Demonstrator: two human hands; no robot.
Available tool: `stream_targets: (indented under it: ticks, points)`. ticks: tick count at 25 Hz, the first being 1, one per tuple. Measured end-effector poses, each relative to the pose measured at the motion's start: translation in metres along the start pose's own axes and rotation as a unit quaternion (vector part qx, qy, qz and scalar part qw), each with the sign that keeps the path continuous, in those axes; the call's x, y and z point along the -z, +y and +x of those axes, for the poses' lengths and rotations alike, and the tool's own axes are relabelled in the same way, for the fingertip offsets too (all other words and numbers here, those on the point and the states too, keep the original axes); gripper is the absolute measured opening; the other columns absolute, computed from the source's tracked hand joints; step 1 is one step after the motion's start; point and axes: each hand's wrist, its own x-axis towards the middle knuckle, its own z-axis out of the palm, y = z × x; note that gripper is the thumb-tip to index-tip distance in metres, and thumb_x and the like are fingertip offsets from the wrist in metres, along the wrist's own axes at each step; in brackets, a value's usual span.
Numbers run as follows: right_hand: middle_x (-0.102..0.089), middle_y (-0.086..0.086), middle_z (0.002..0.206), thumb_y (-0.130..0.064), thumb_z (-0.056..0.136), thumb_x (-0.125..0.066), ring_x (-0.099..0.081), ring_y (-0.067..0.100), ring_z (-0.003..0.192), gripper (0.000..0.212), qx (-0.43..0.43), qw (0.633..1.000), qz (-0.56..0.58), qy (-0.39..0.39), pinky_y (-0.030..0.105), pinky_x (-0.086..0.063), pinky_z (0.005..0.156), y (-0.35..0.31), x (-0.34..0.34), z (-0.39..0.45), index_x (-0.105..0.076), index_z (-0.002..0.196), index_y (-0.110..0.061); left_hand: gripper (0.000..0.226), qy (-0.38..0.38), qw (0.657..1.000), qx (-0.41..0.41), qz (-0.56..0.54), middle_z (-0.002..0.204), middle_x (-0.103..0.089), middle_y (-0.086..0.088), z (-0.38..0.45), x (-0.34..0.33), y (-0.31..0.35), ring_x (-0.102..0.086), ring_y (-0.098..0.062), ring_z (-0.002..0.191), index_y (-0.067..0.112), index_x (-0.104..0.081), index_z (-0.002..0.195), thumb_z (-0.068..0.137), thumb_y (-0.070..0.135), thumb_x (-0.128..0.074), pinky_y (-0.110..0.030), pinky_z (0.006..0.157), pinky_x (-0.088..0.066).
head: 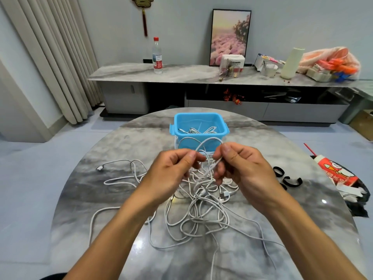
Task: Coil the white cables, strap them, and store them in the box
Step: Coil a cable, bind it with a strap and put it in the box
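Left of your grip, out on the marble table [84,199], one plug end [99,168] lies well apart from everything, its lead trailing back toward the heap. Your left hand [171,172] pinches a white cable [210,168] between thumb and forefinger, other fingers curled under. Between the two hands a loop of that cable arches up and away from you, its top crossing in front of the blue box [199,128]. Your right hand [242,168] pinches the same cable just beside the left, thumb on top, the strand running down and toward you from that pinch. So the cable's long run hangs below the grip, falling straight into the tangle of white cables [201,215] directly beneath both hands. Judged from this, coiling has only begun: one loop formed, most of the length still on the table. The box sits just beyond the grip, open, with a few cables already inside. Right of the grip, near the table edge, the black straps [288,180] lie nearer your right hand. Expect snagging as slack draws up through the heap; which strand in it is yours cannot be told.
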Motion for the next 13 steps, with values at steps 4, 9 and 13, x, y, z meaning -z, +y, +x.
stream_targets:
  ticks: [4,9,13]
  points:
    - [-0.065,0.009,0.065,-0.027,0.092,-0.059,-0.06,0.016,0.051,0.021,0.007,1.0,-0.005,0.003,0.021,-0.043,0.038,-0.006,0.0,-0.001,-0.073,0.083,-0.014,0.035,-0.071,0.993,0.037,-0.087,0.058,-0.06,0.006,-0.002,-0.015,0.0,-0.047,-0.003,0.05,0.02,-0.071,0.08,0.101,0.03,-0.044,-0.013,0.048,-0.033]
    - [-0.066,0.006,0.063,-0.025,0.087,-0.061,-0.054,0.012,0.049,0.02,0.027,0.998,-0.049,0.029,0.02,-0.044,0.042,-0.007,0.009,-0.002,-0.077,0.083,-0.014,0.039,-0.086,0.978,0.098,-0.16,0.05,-0.027,0.005,-0.004,-0.019,0.002,-0.019,-0.006,0.045,0.012,-0.057,0.07,0.097,0.036,-0.044,-0.019,0.045,-0.018]
    - [-0.064,0.0,0.064,-0.033,0.086,-0.066,-0.054,0.013,0.056,0.02,0.074,0.994,-0.066,0.044,0.021,-0.048,0.053,-0.004,0.012,-0.002,-0.079,0.089,-0.018,0.036,-0.127,0.975,0.09,-0.159,0.048,-0.031,0.005,-0.006,-0.018,0.005,-0.023,-0.008,0.043,0.014,-0.05,0.073,0.1,0.037,-0.041,-0.021,0.047,-0.019]
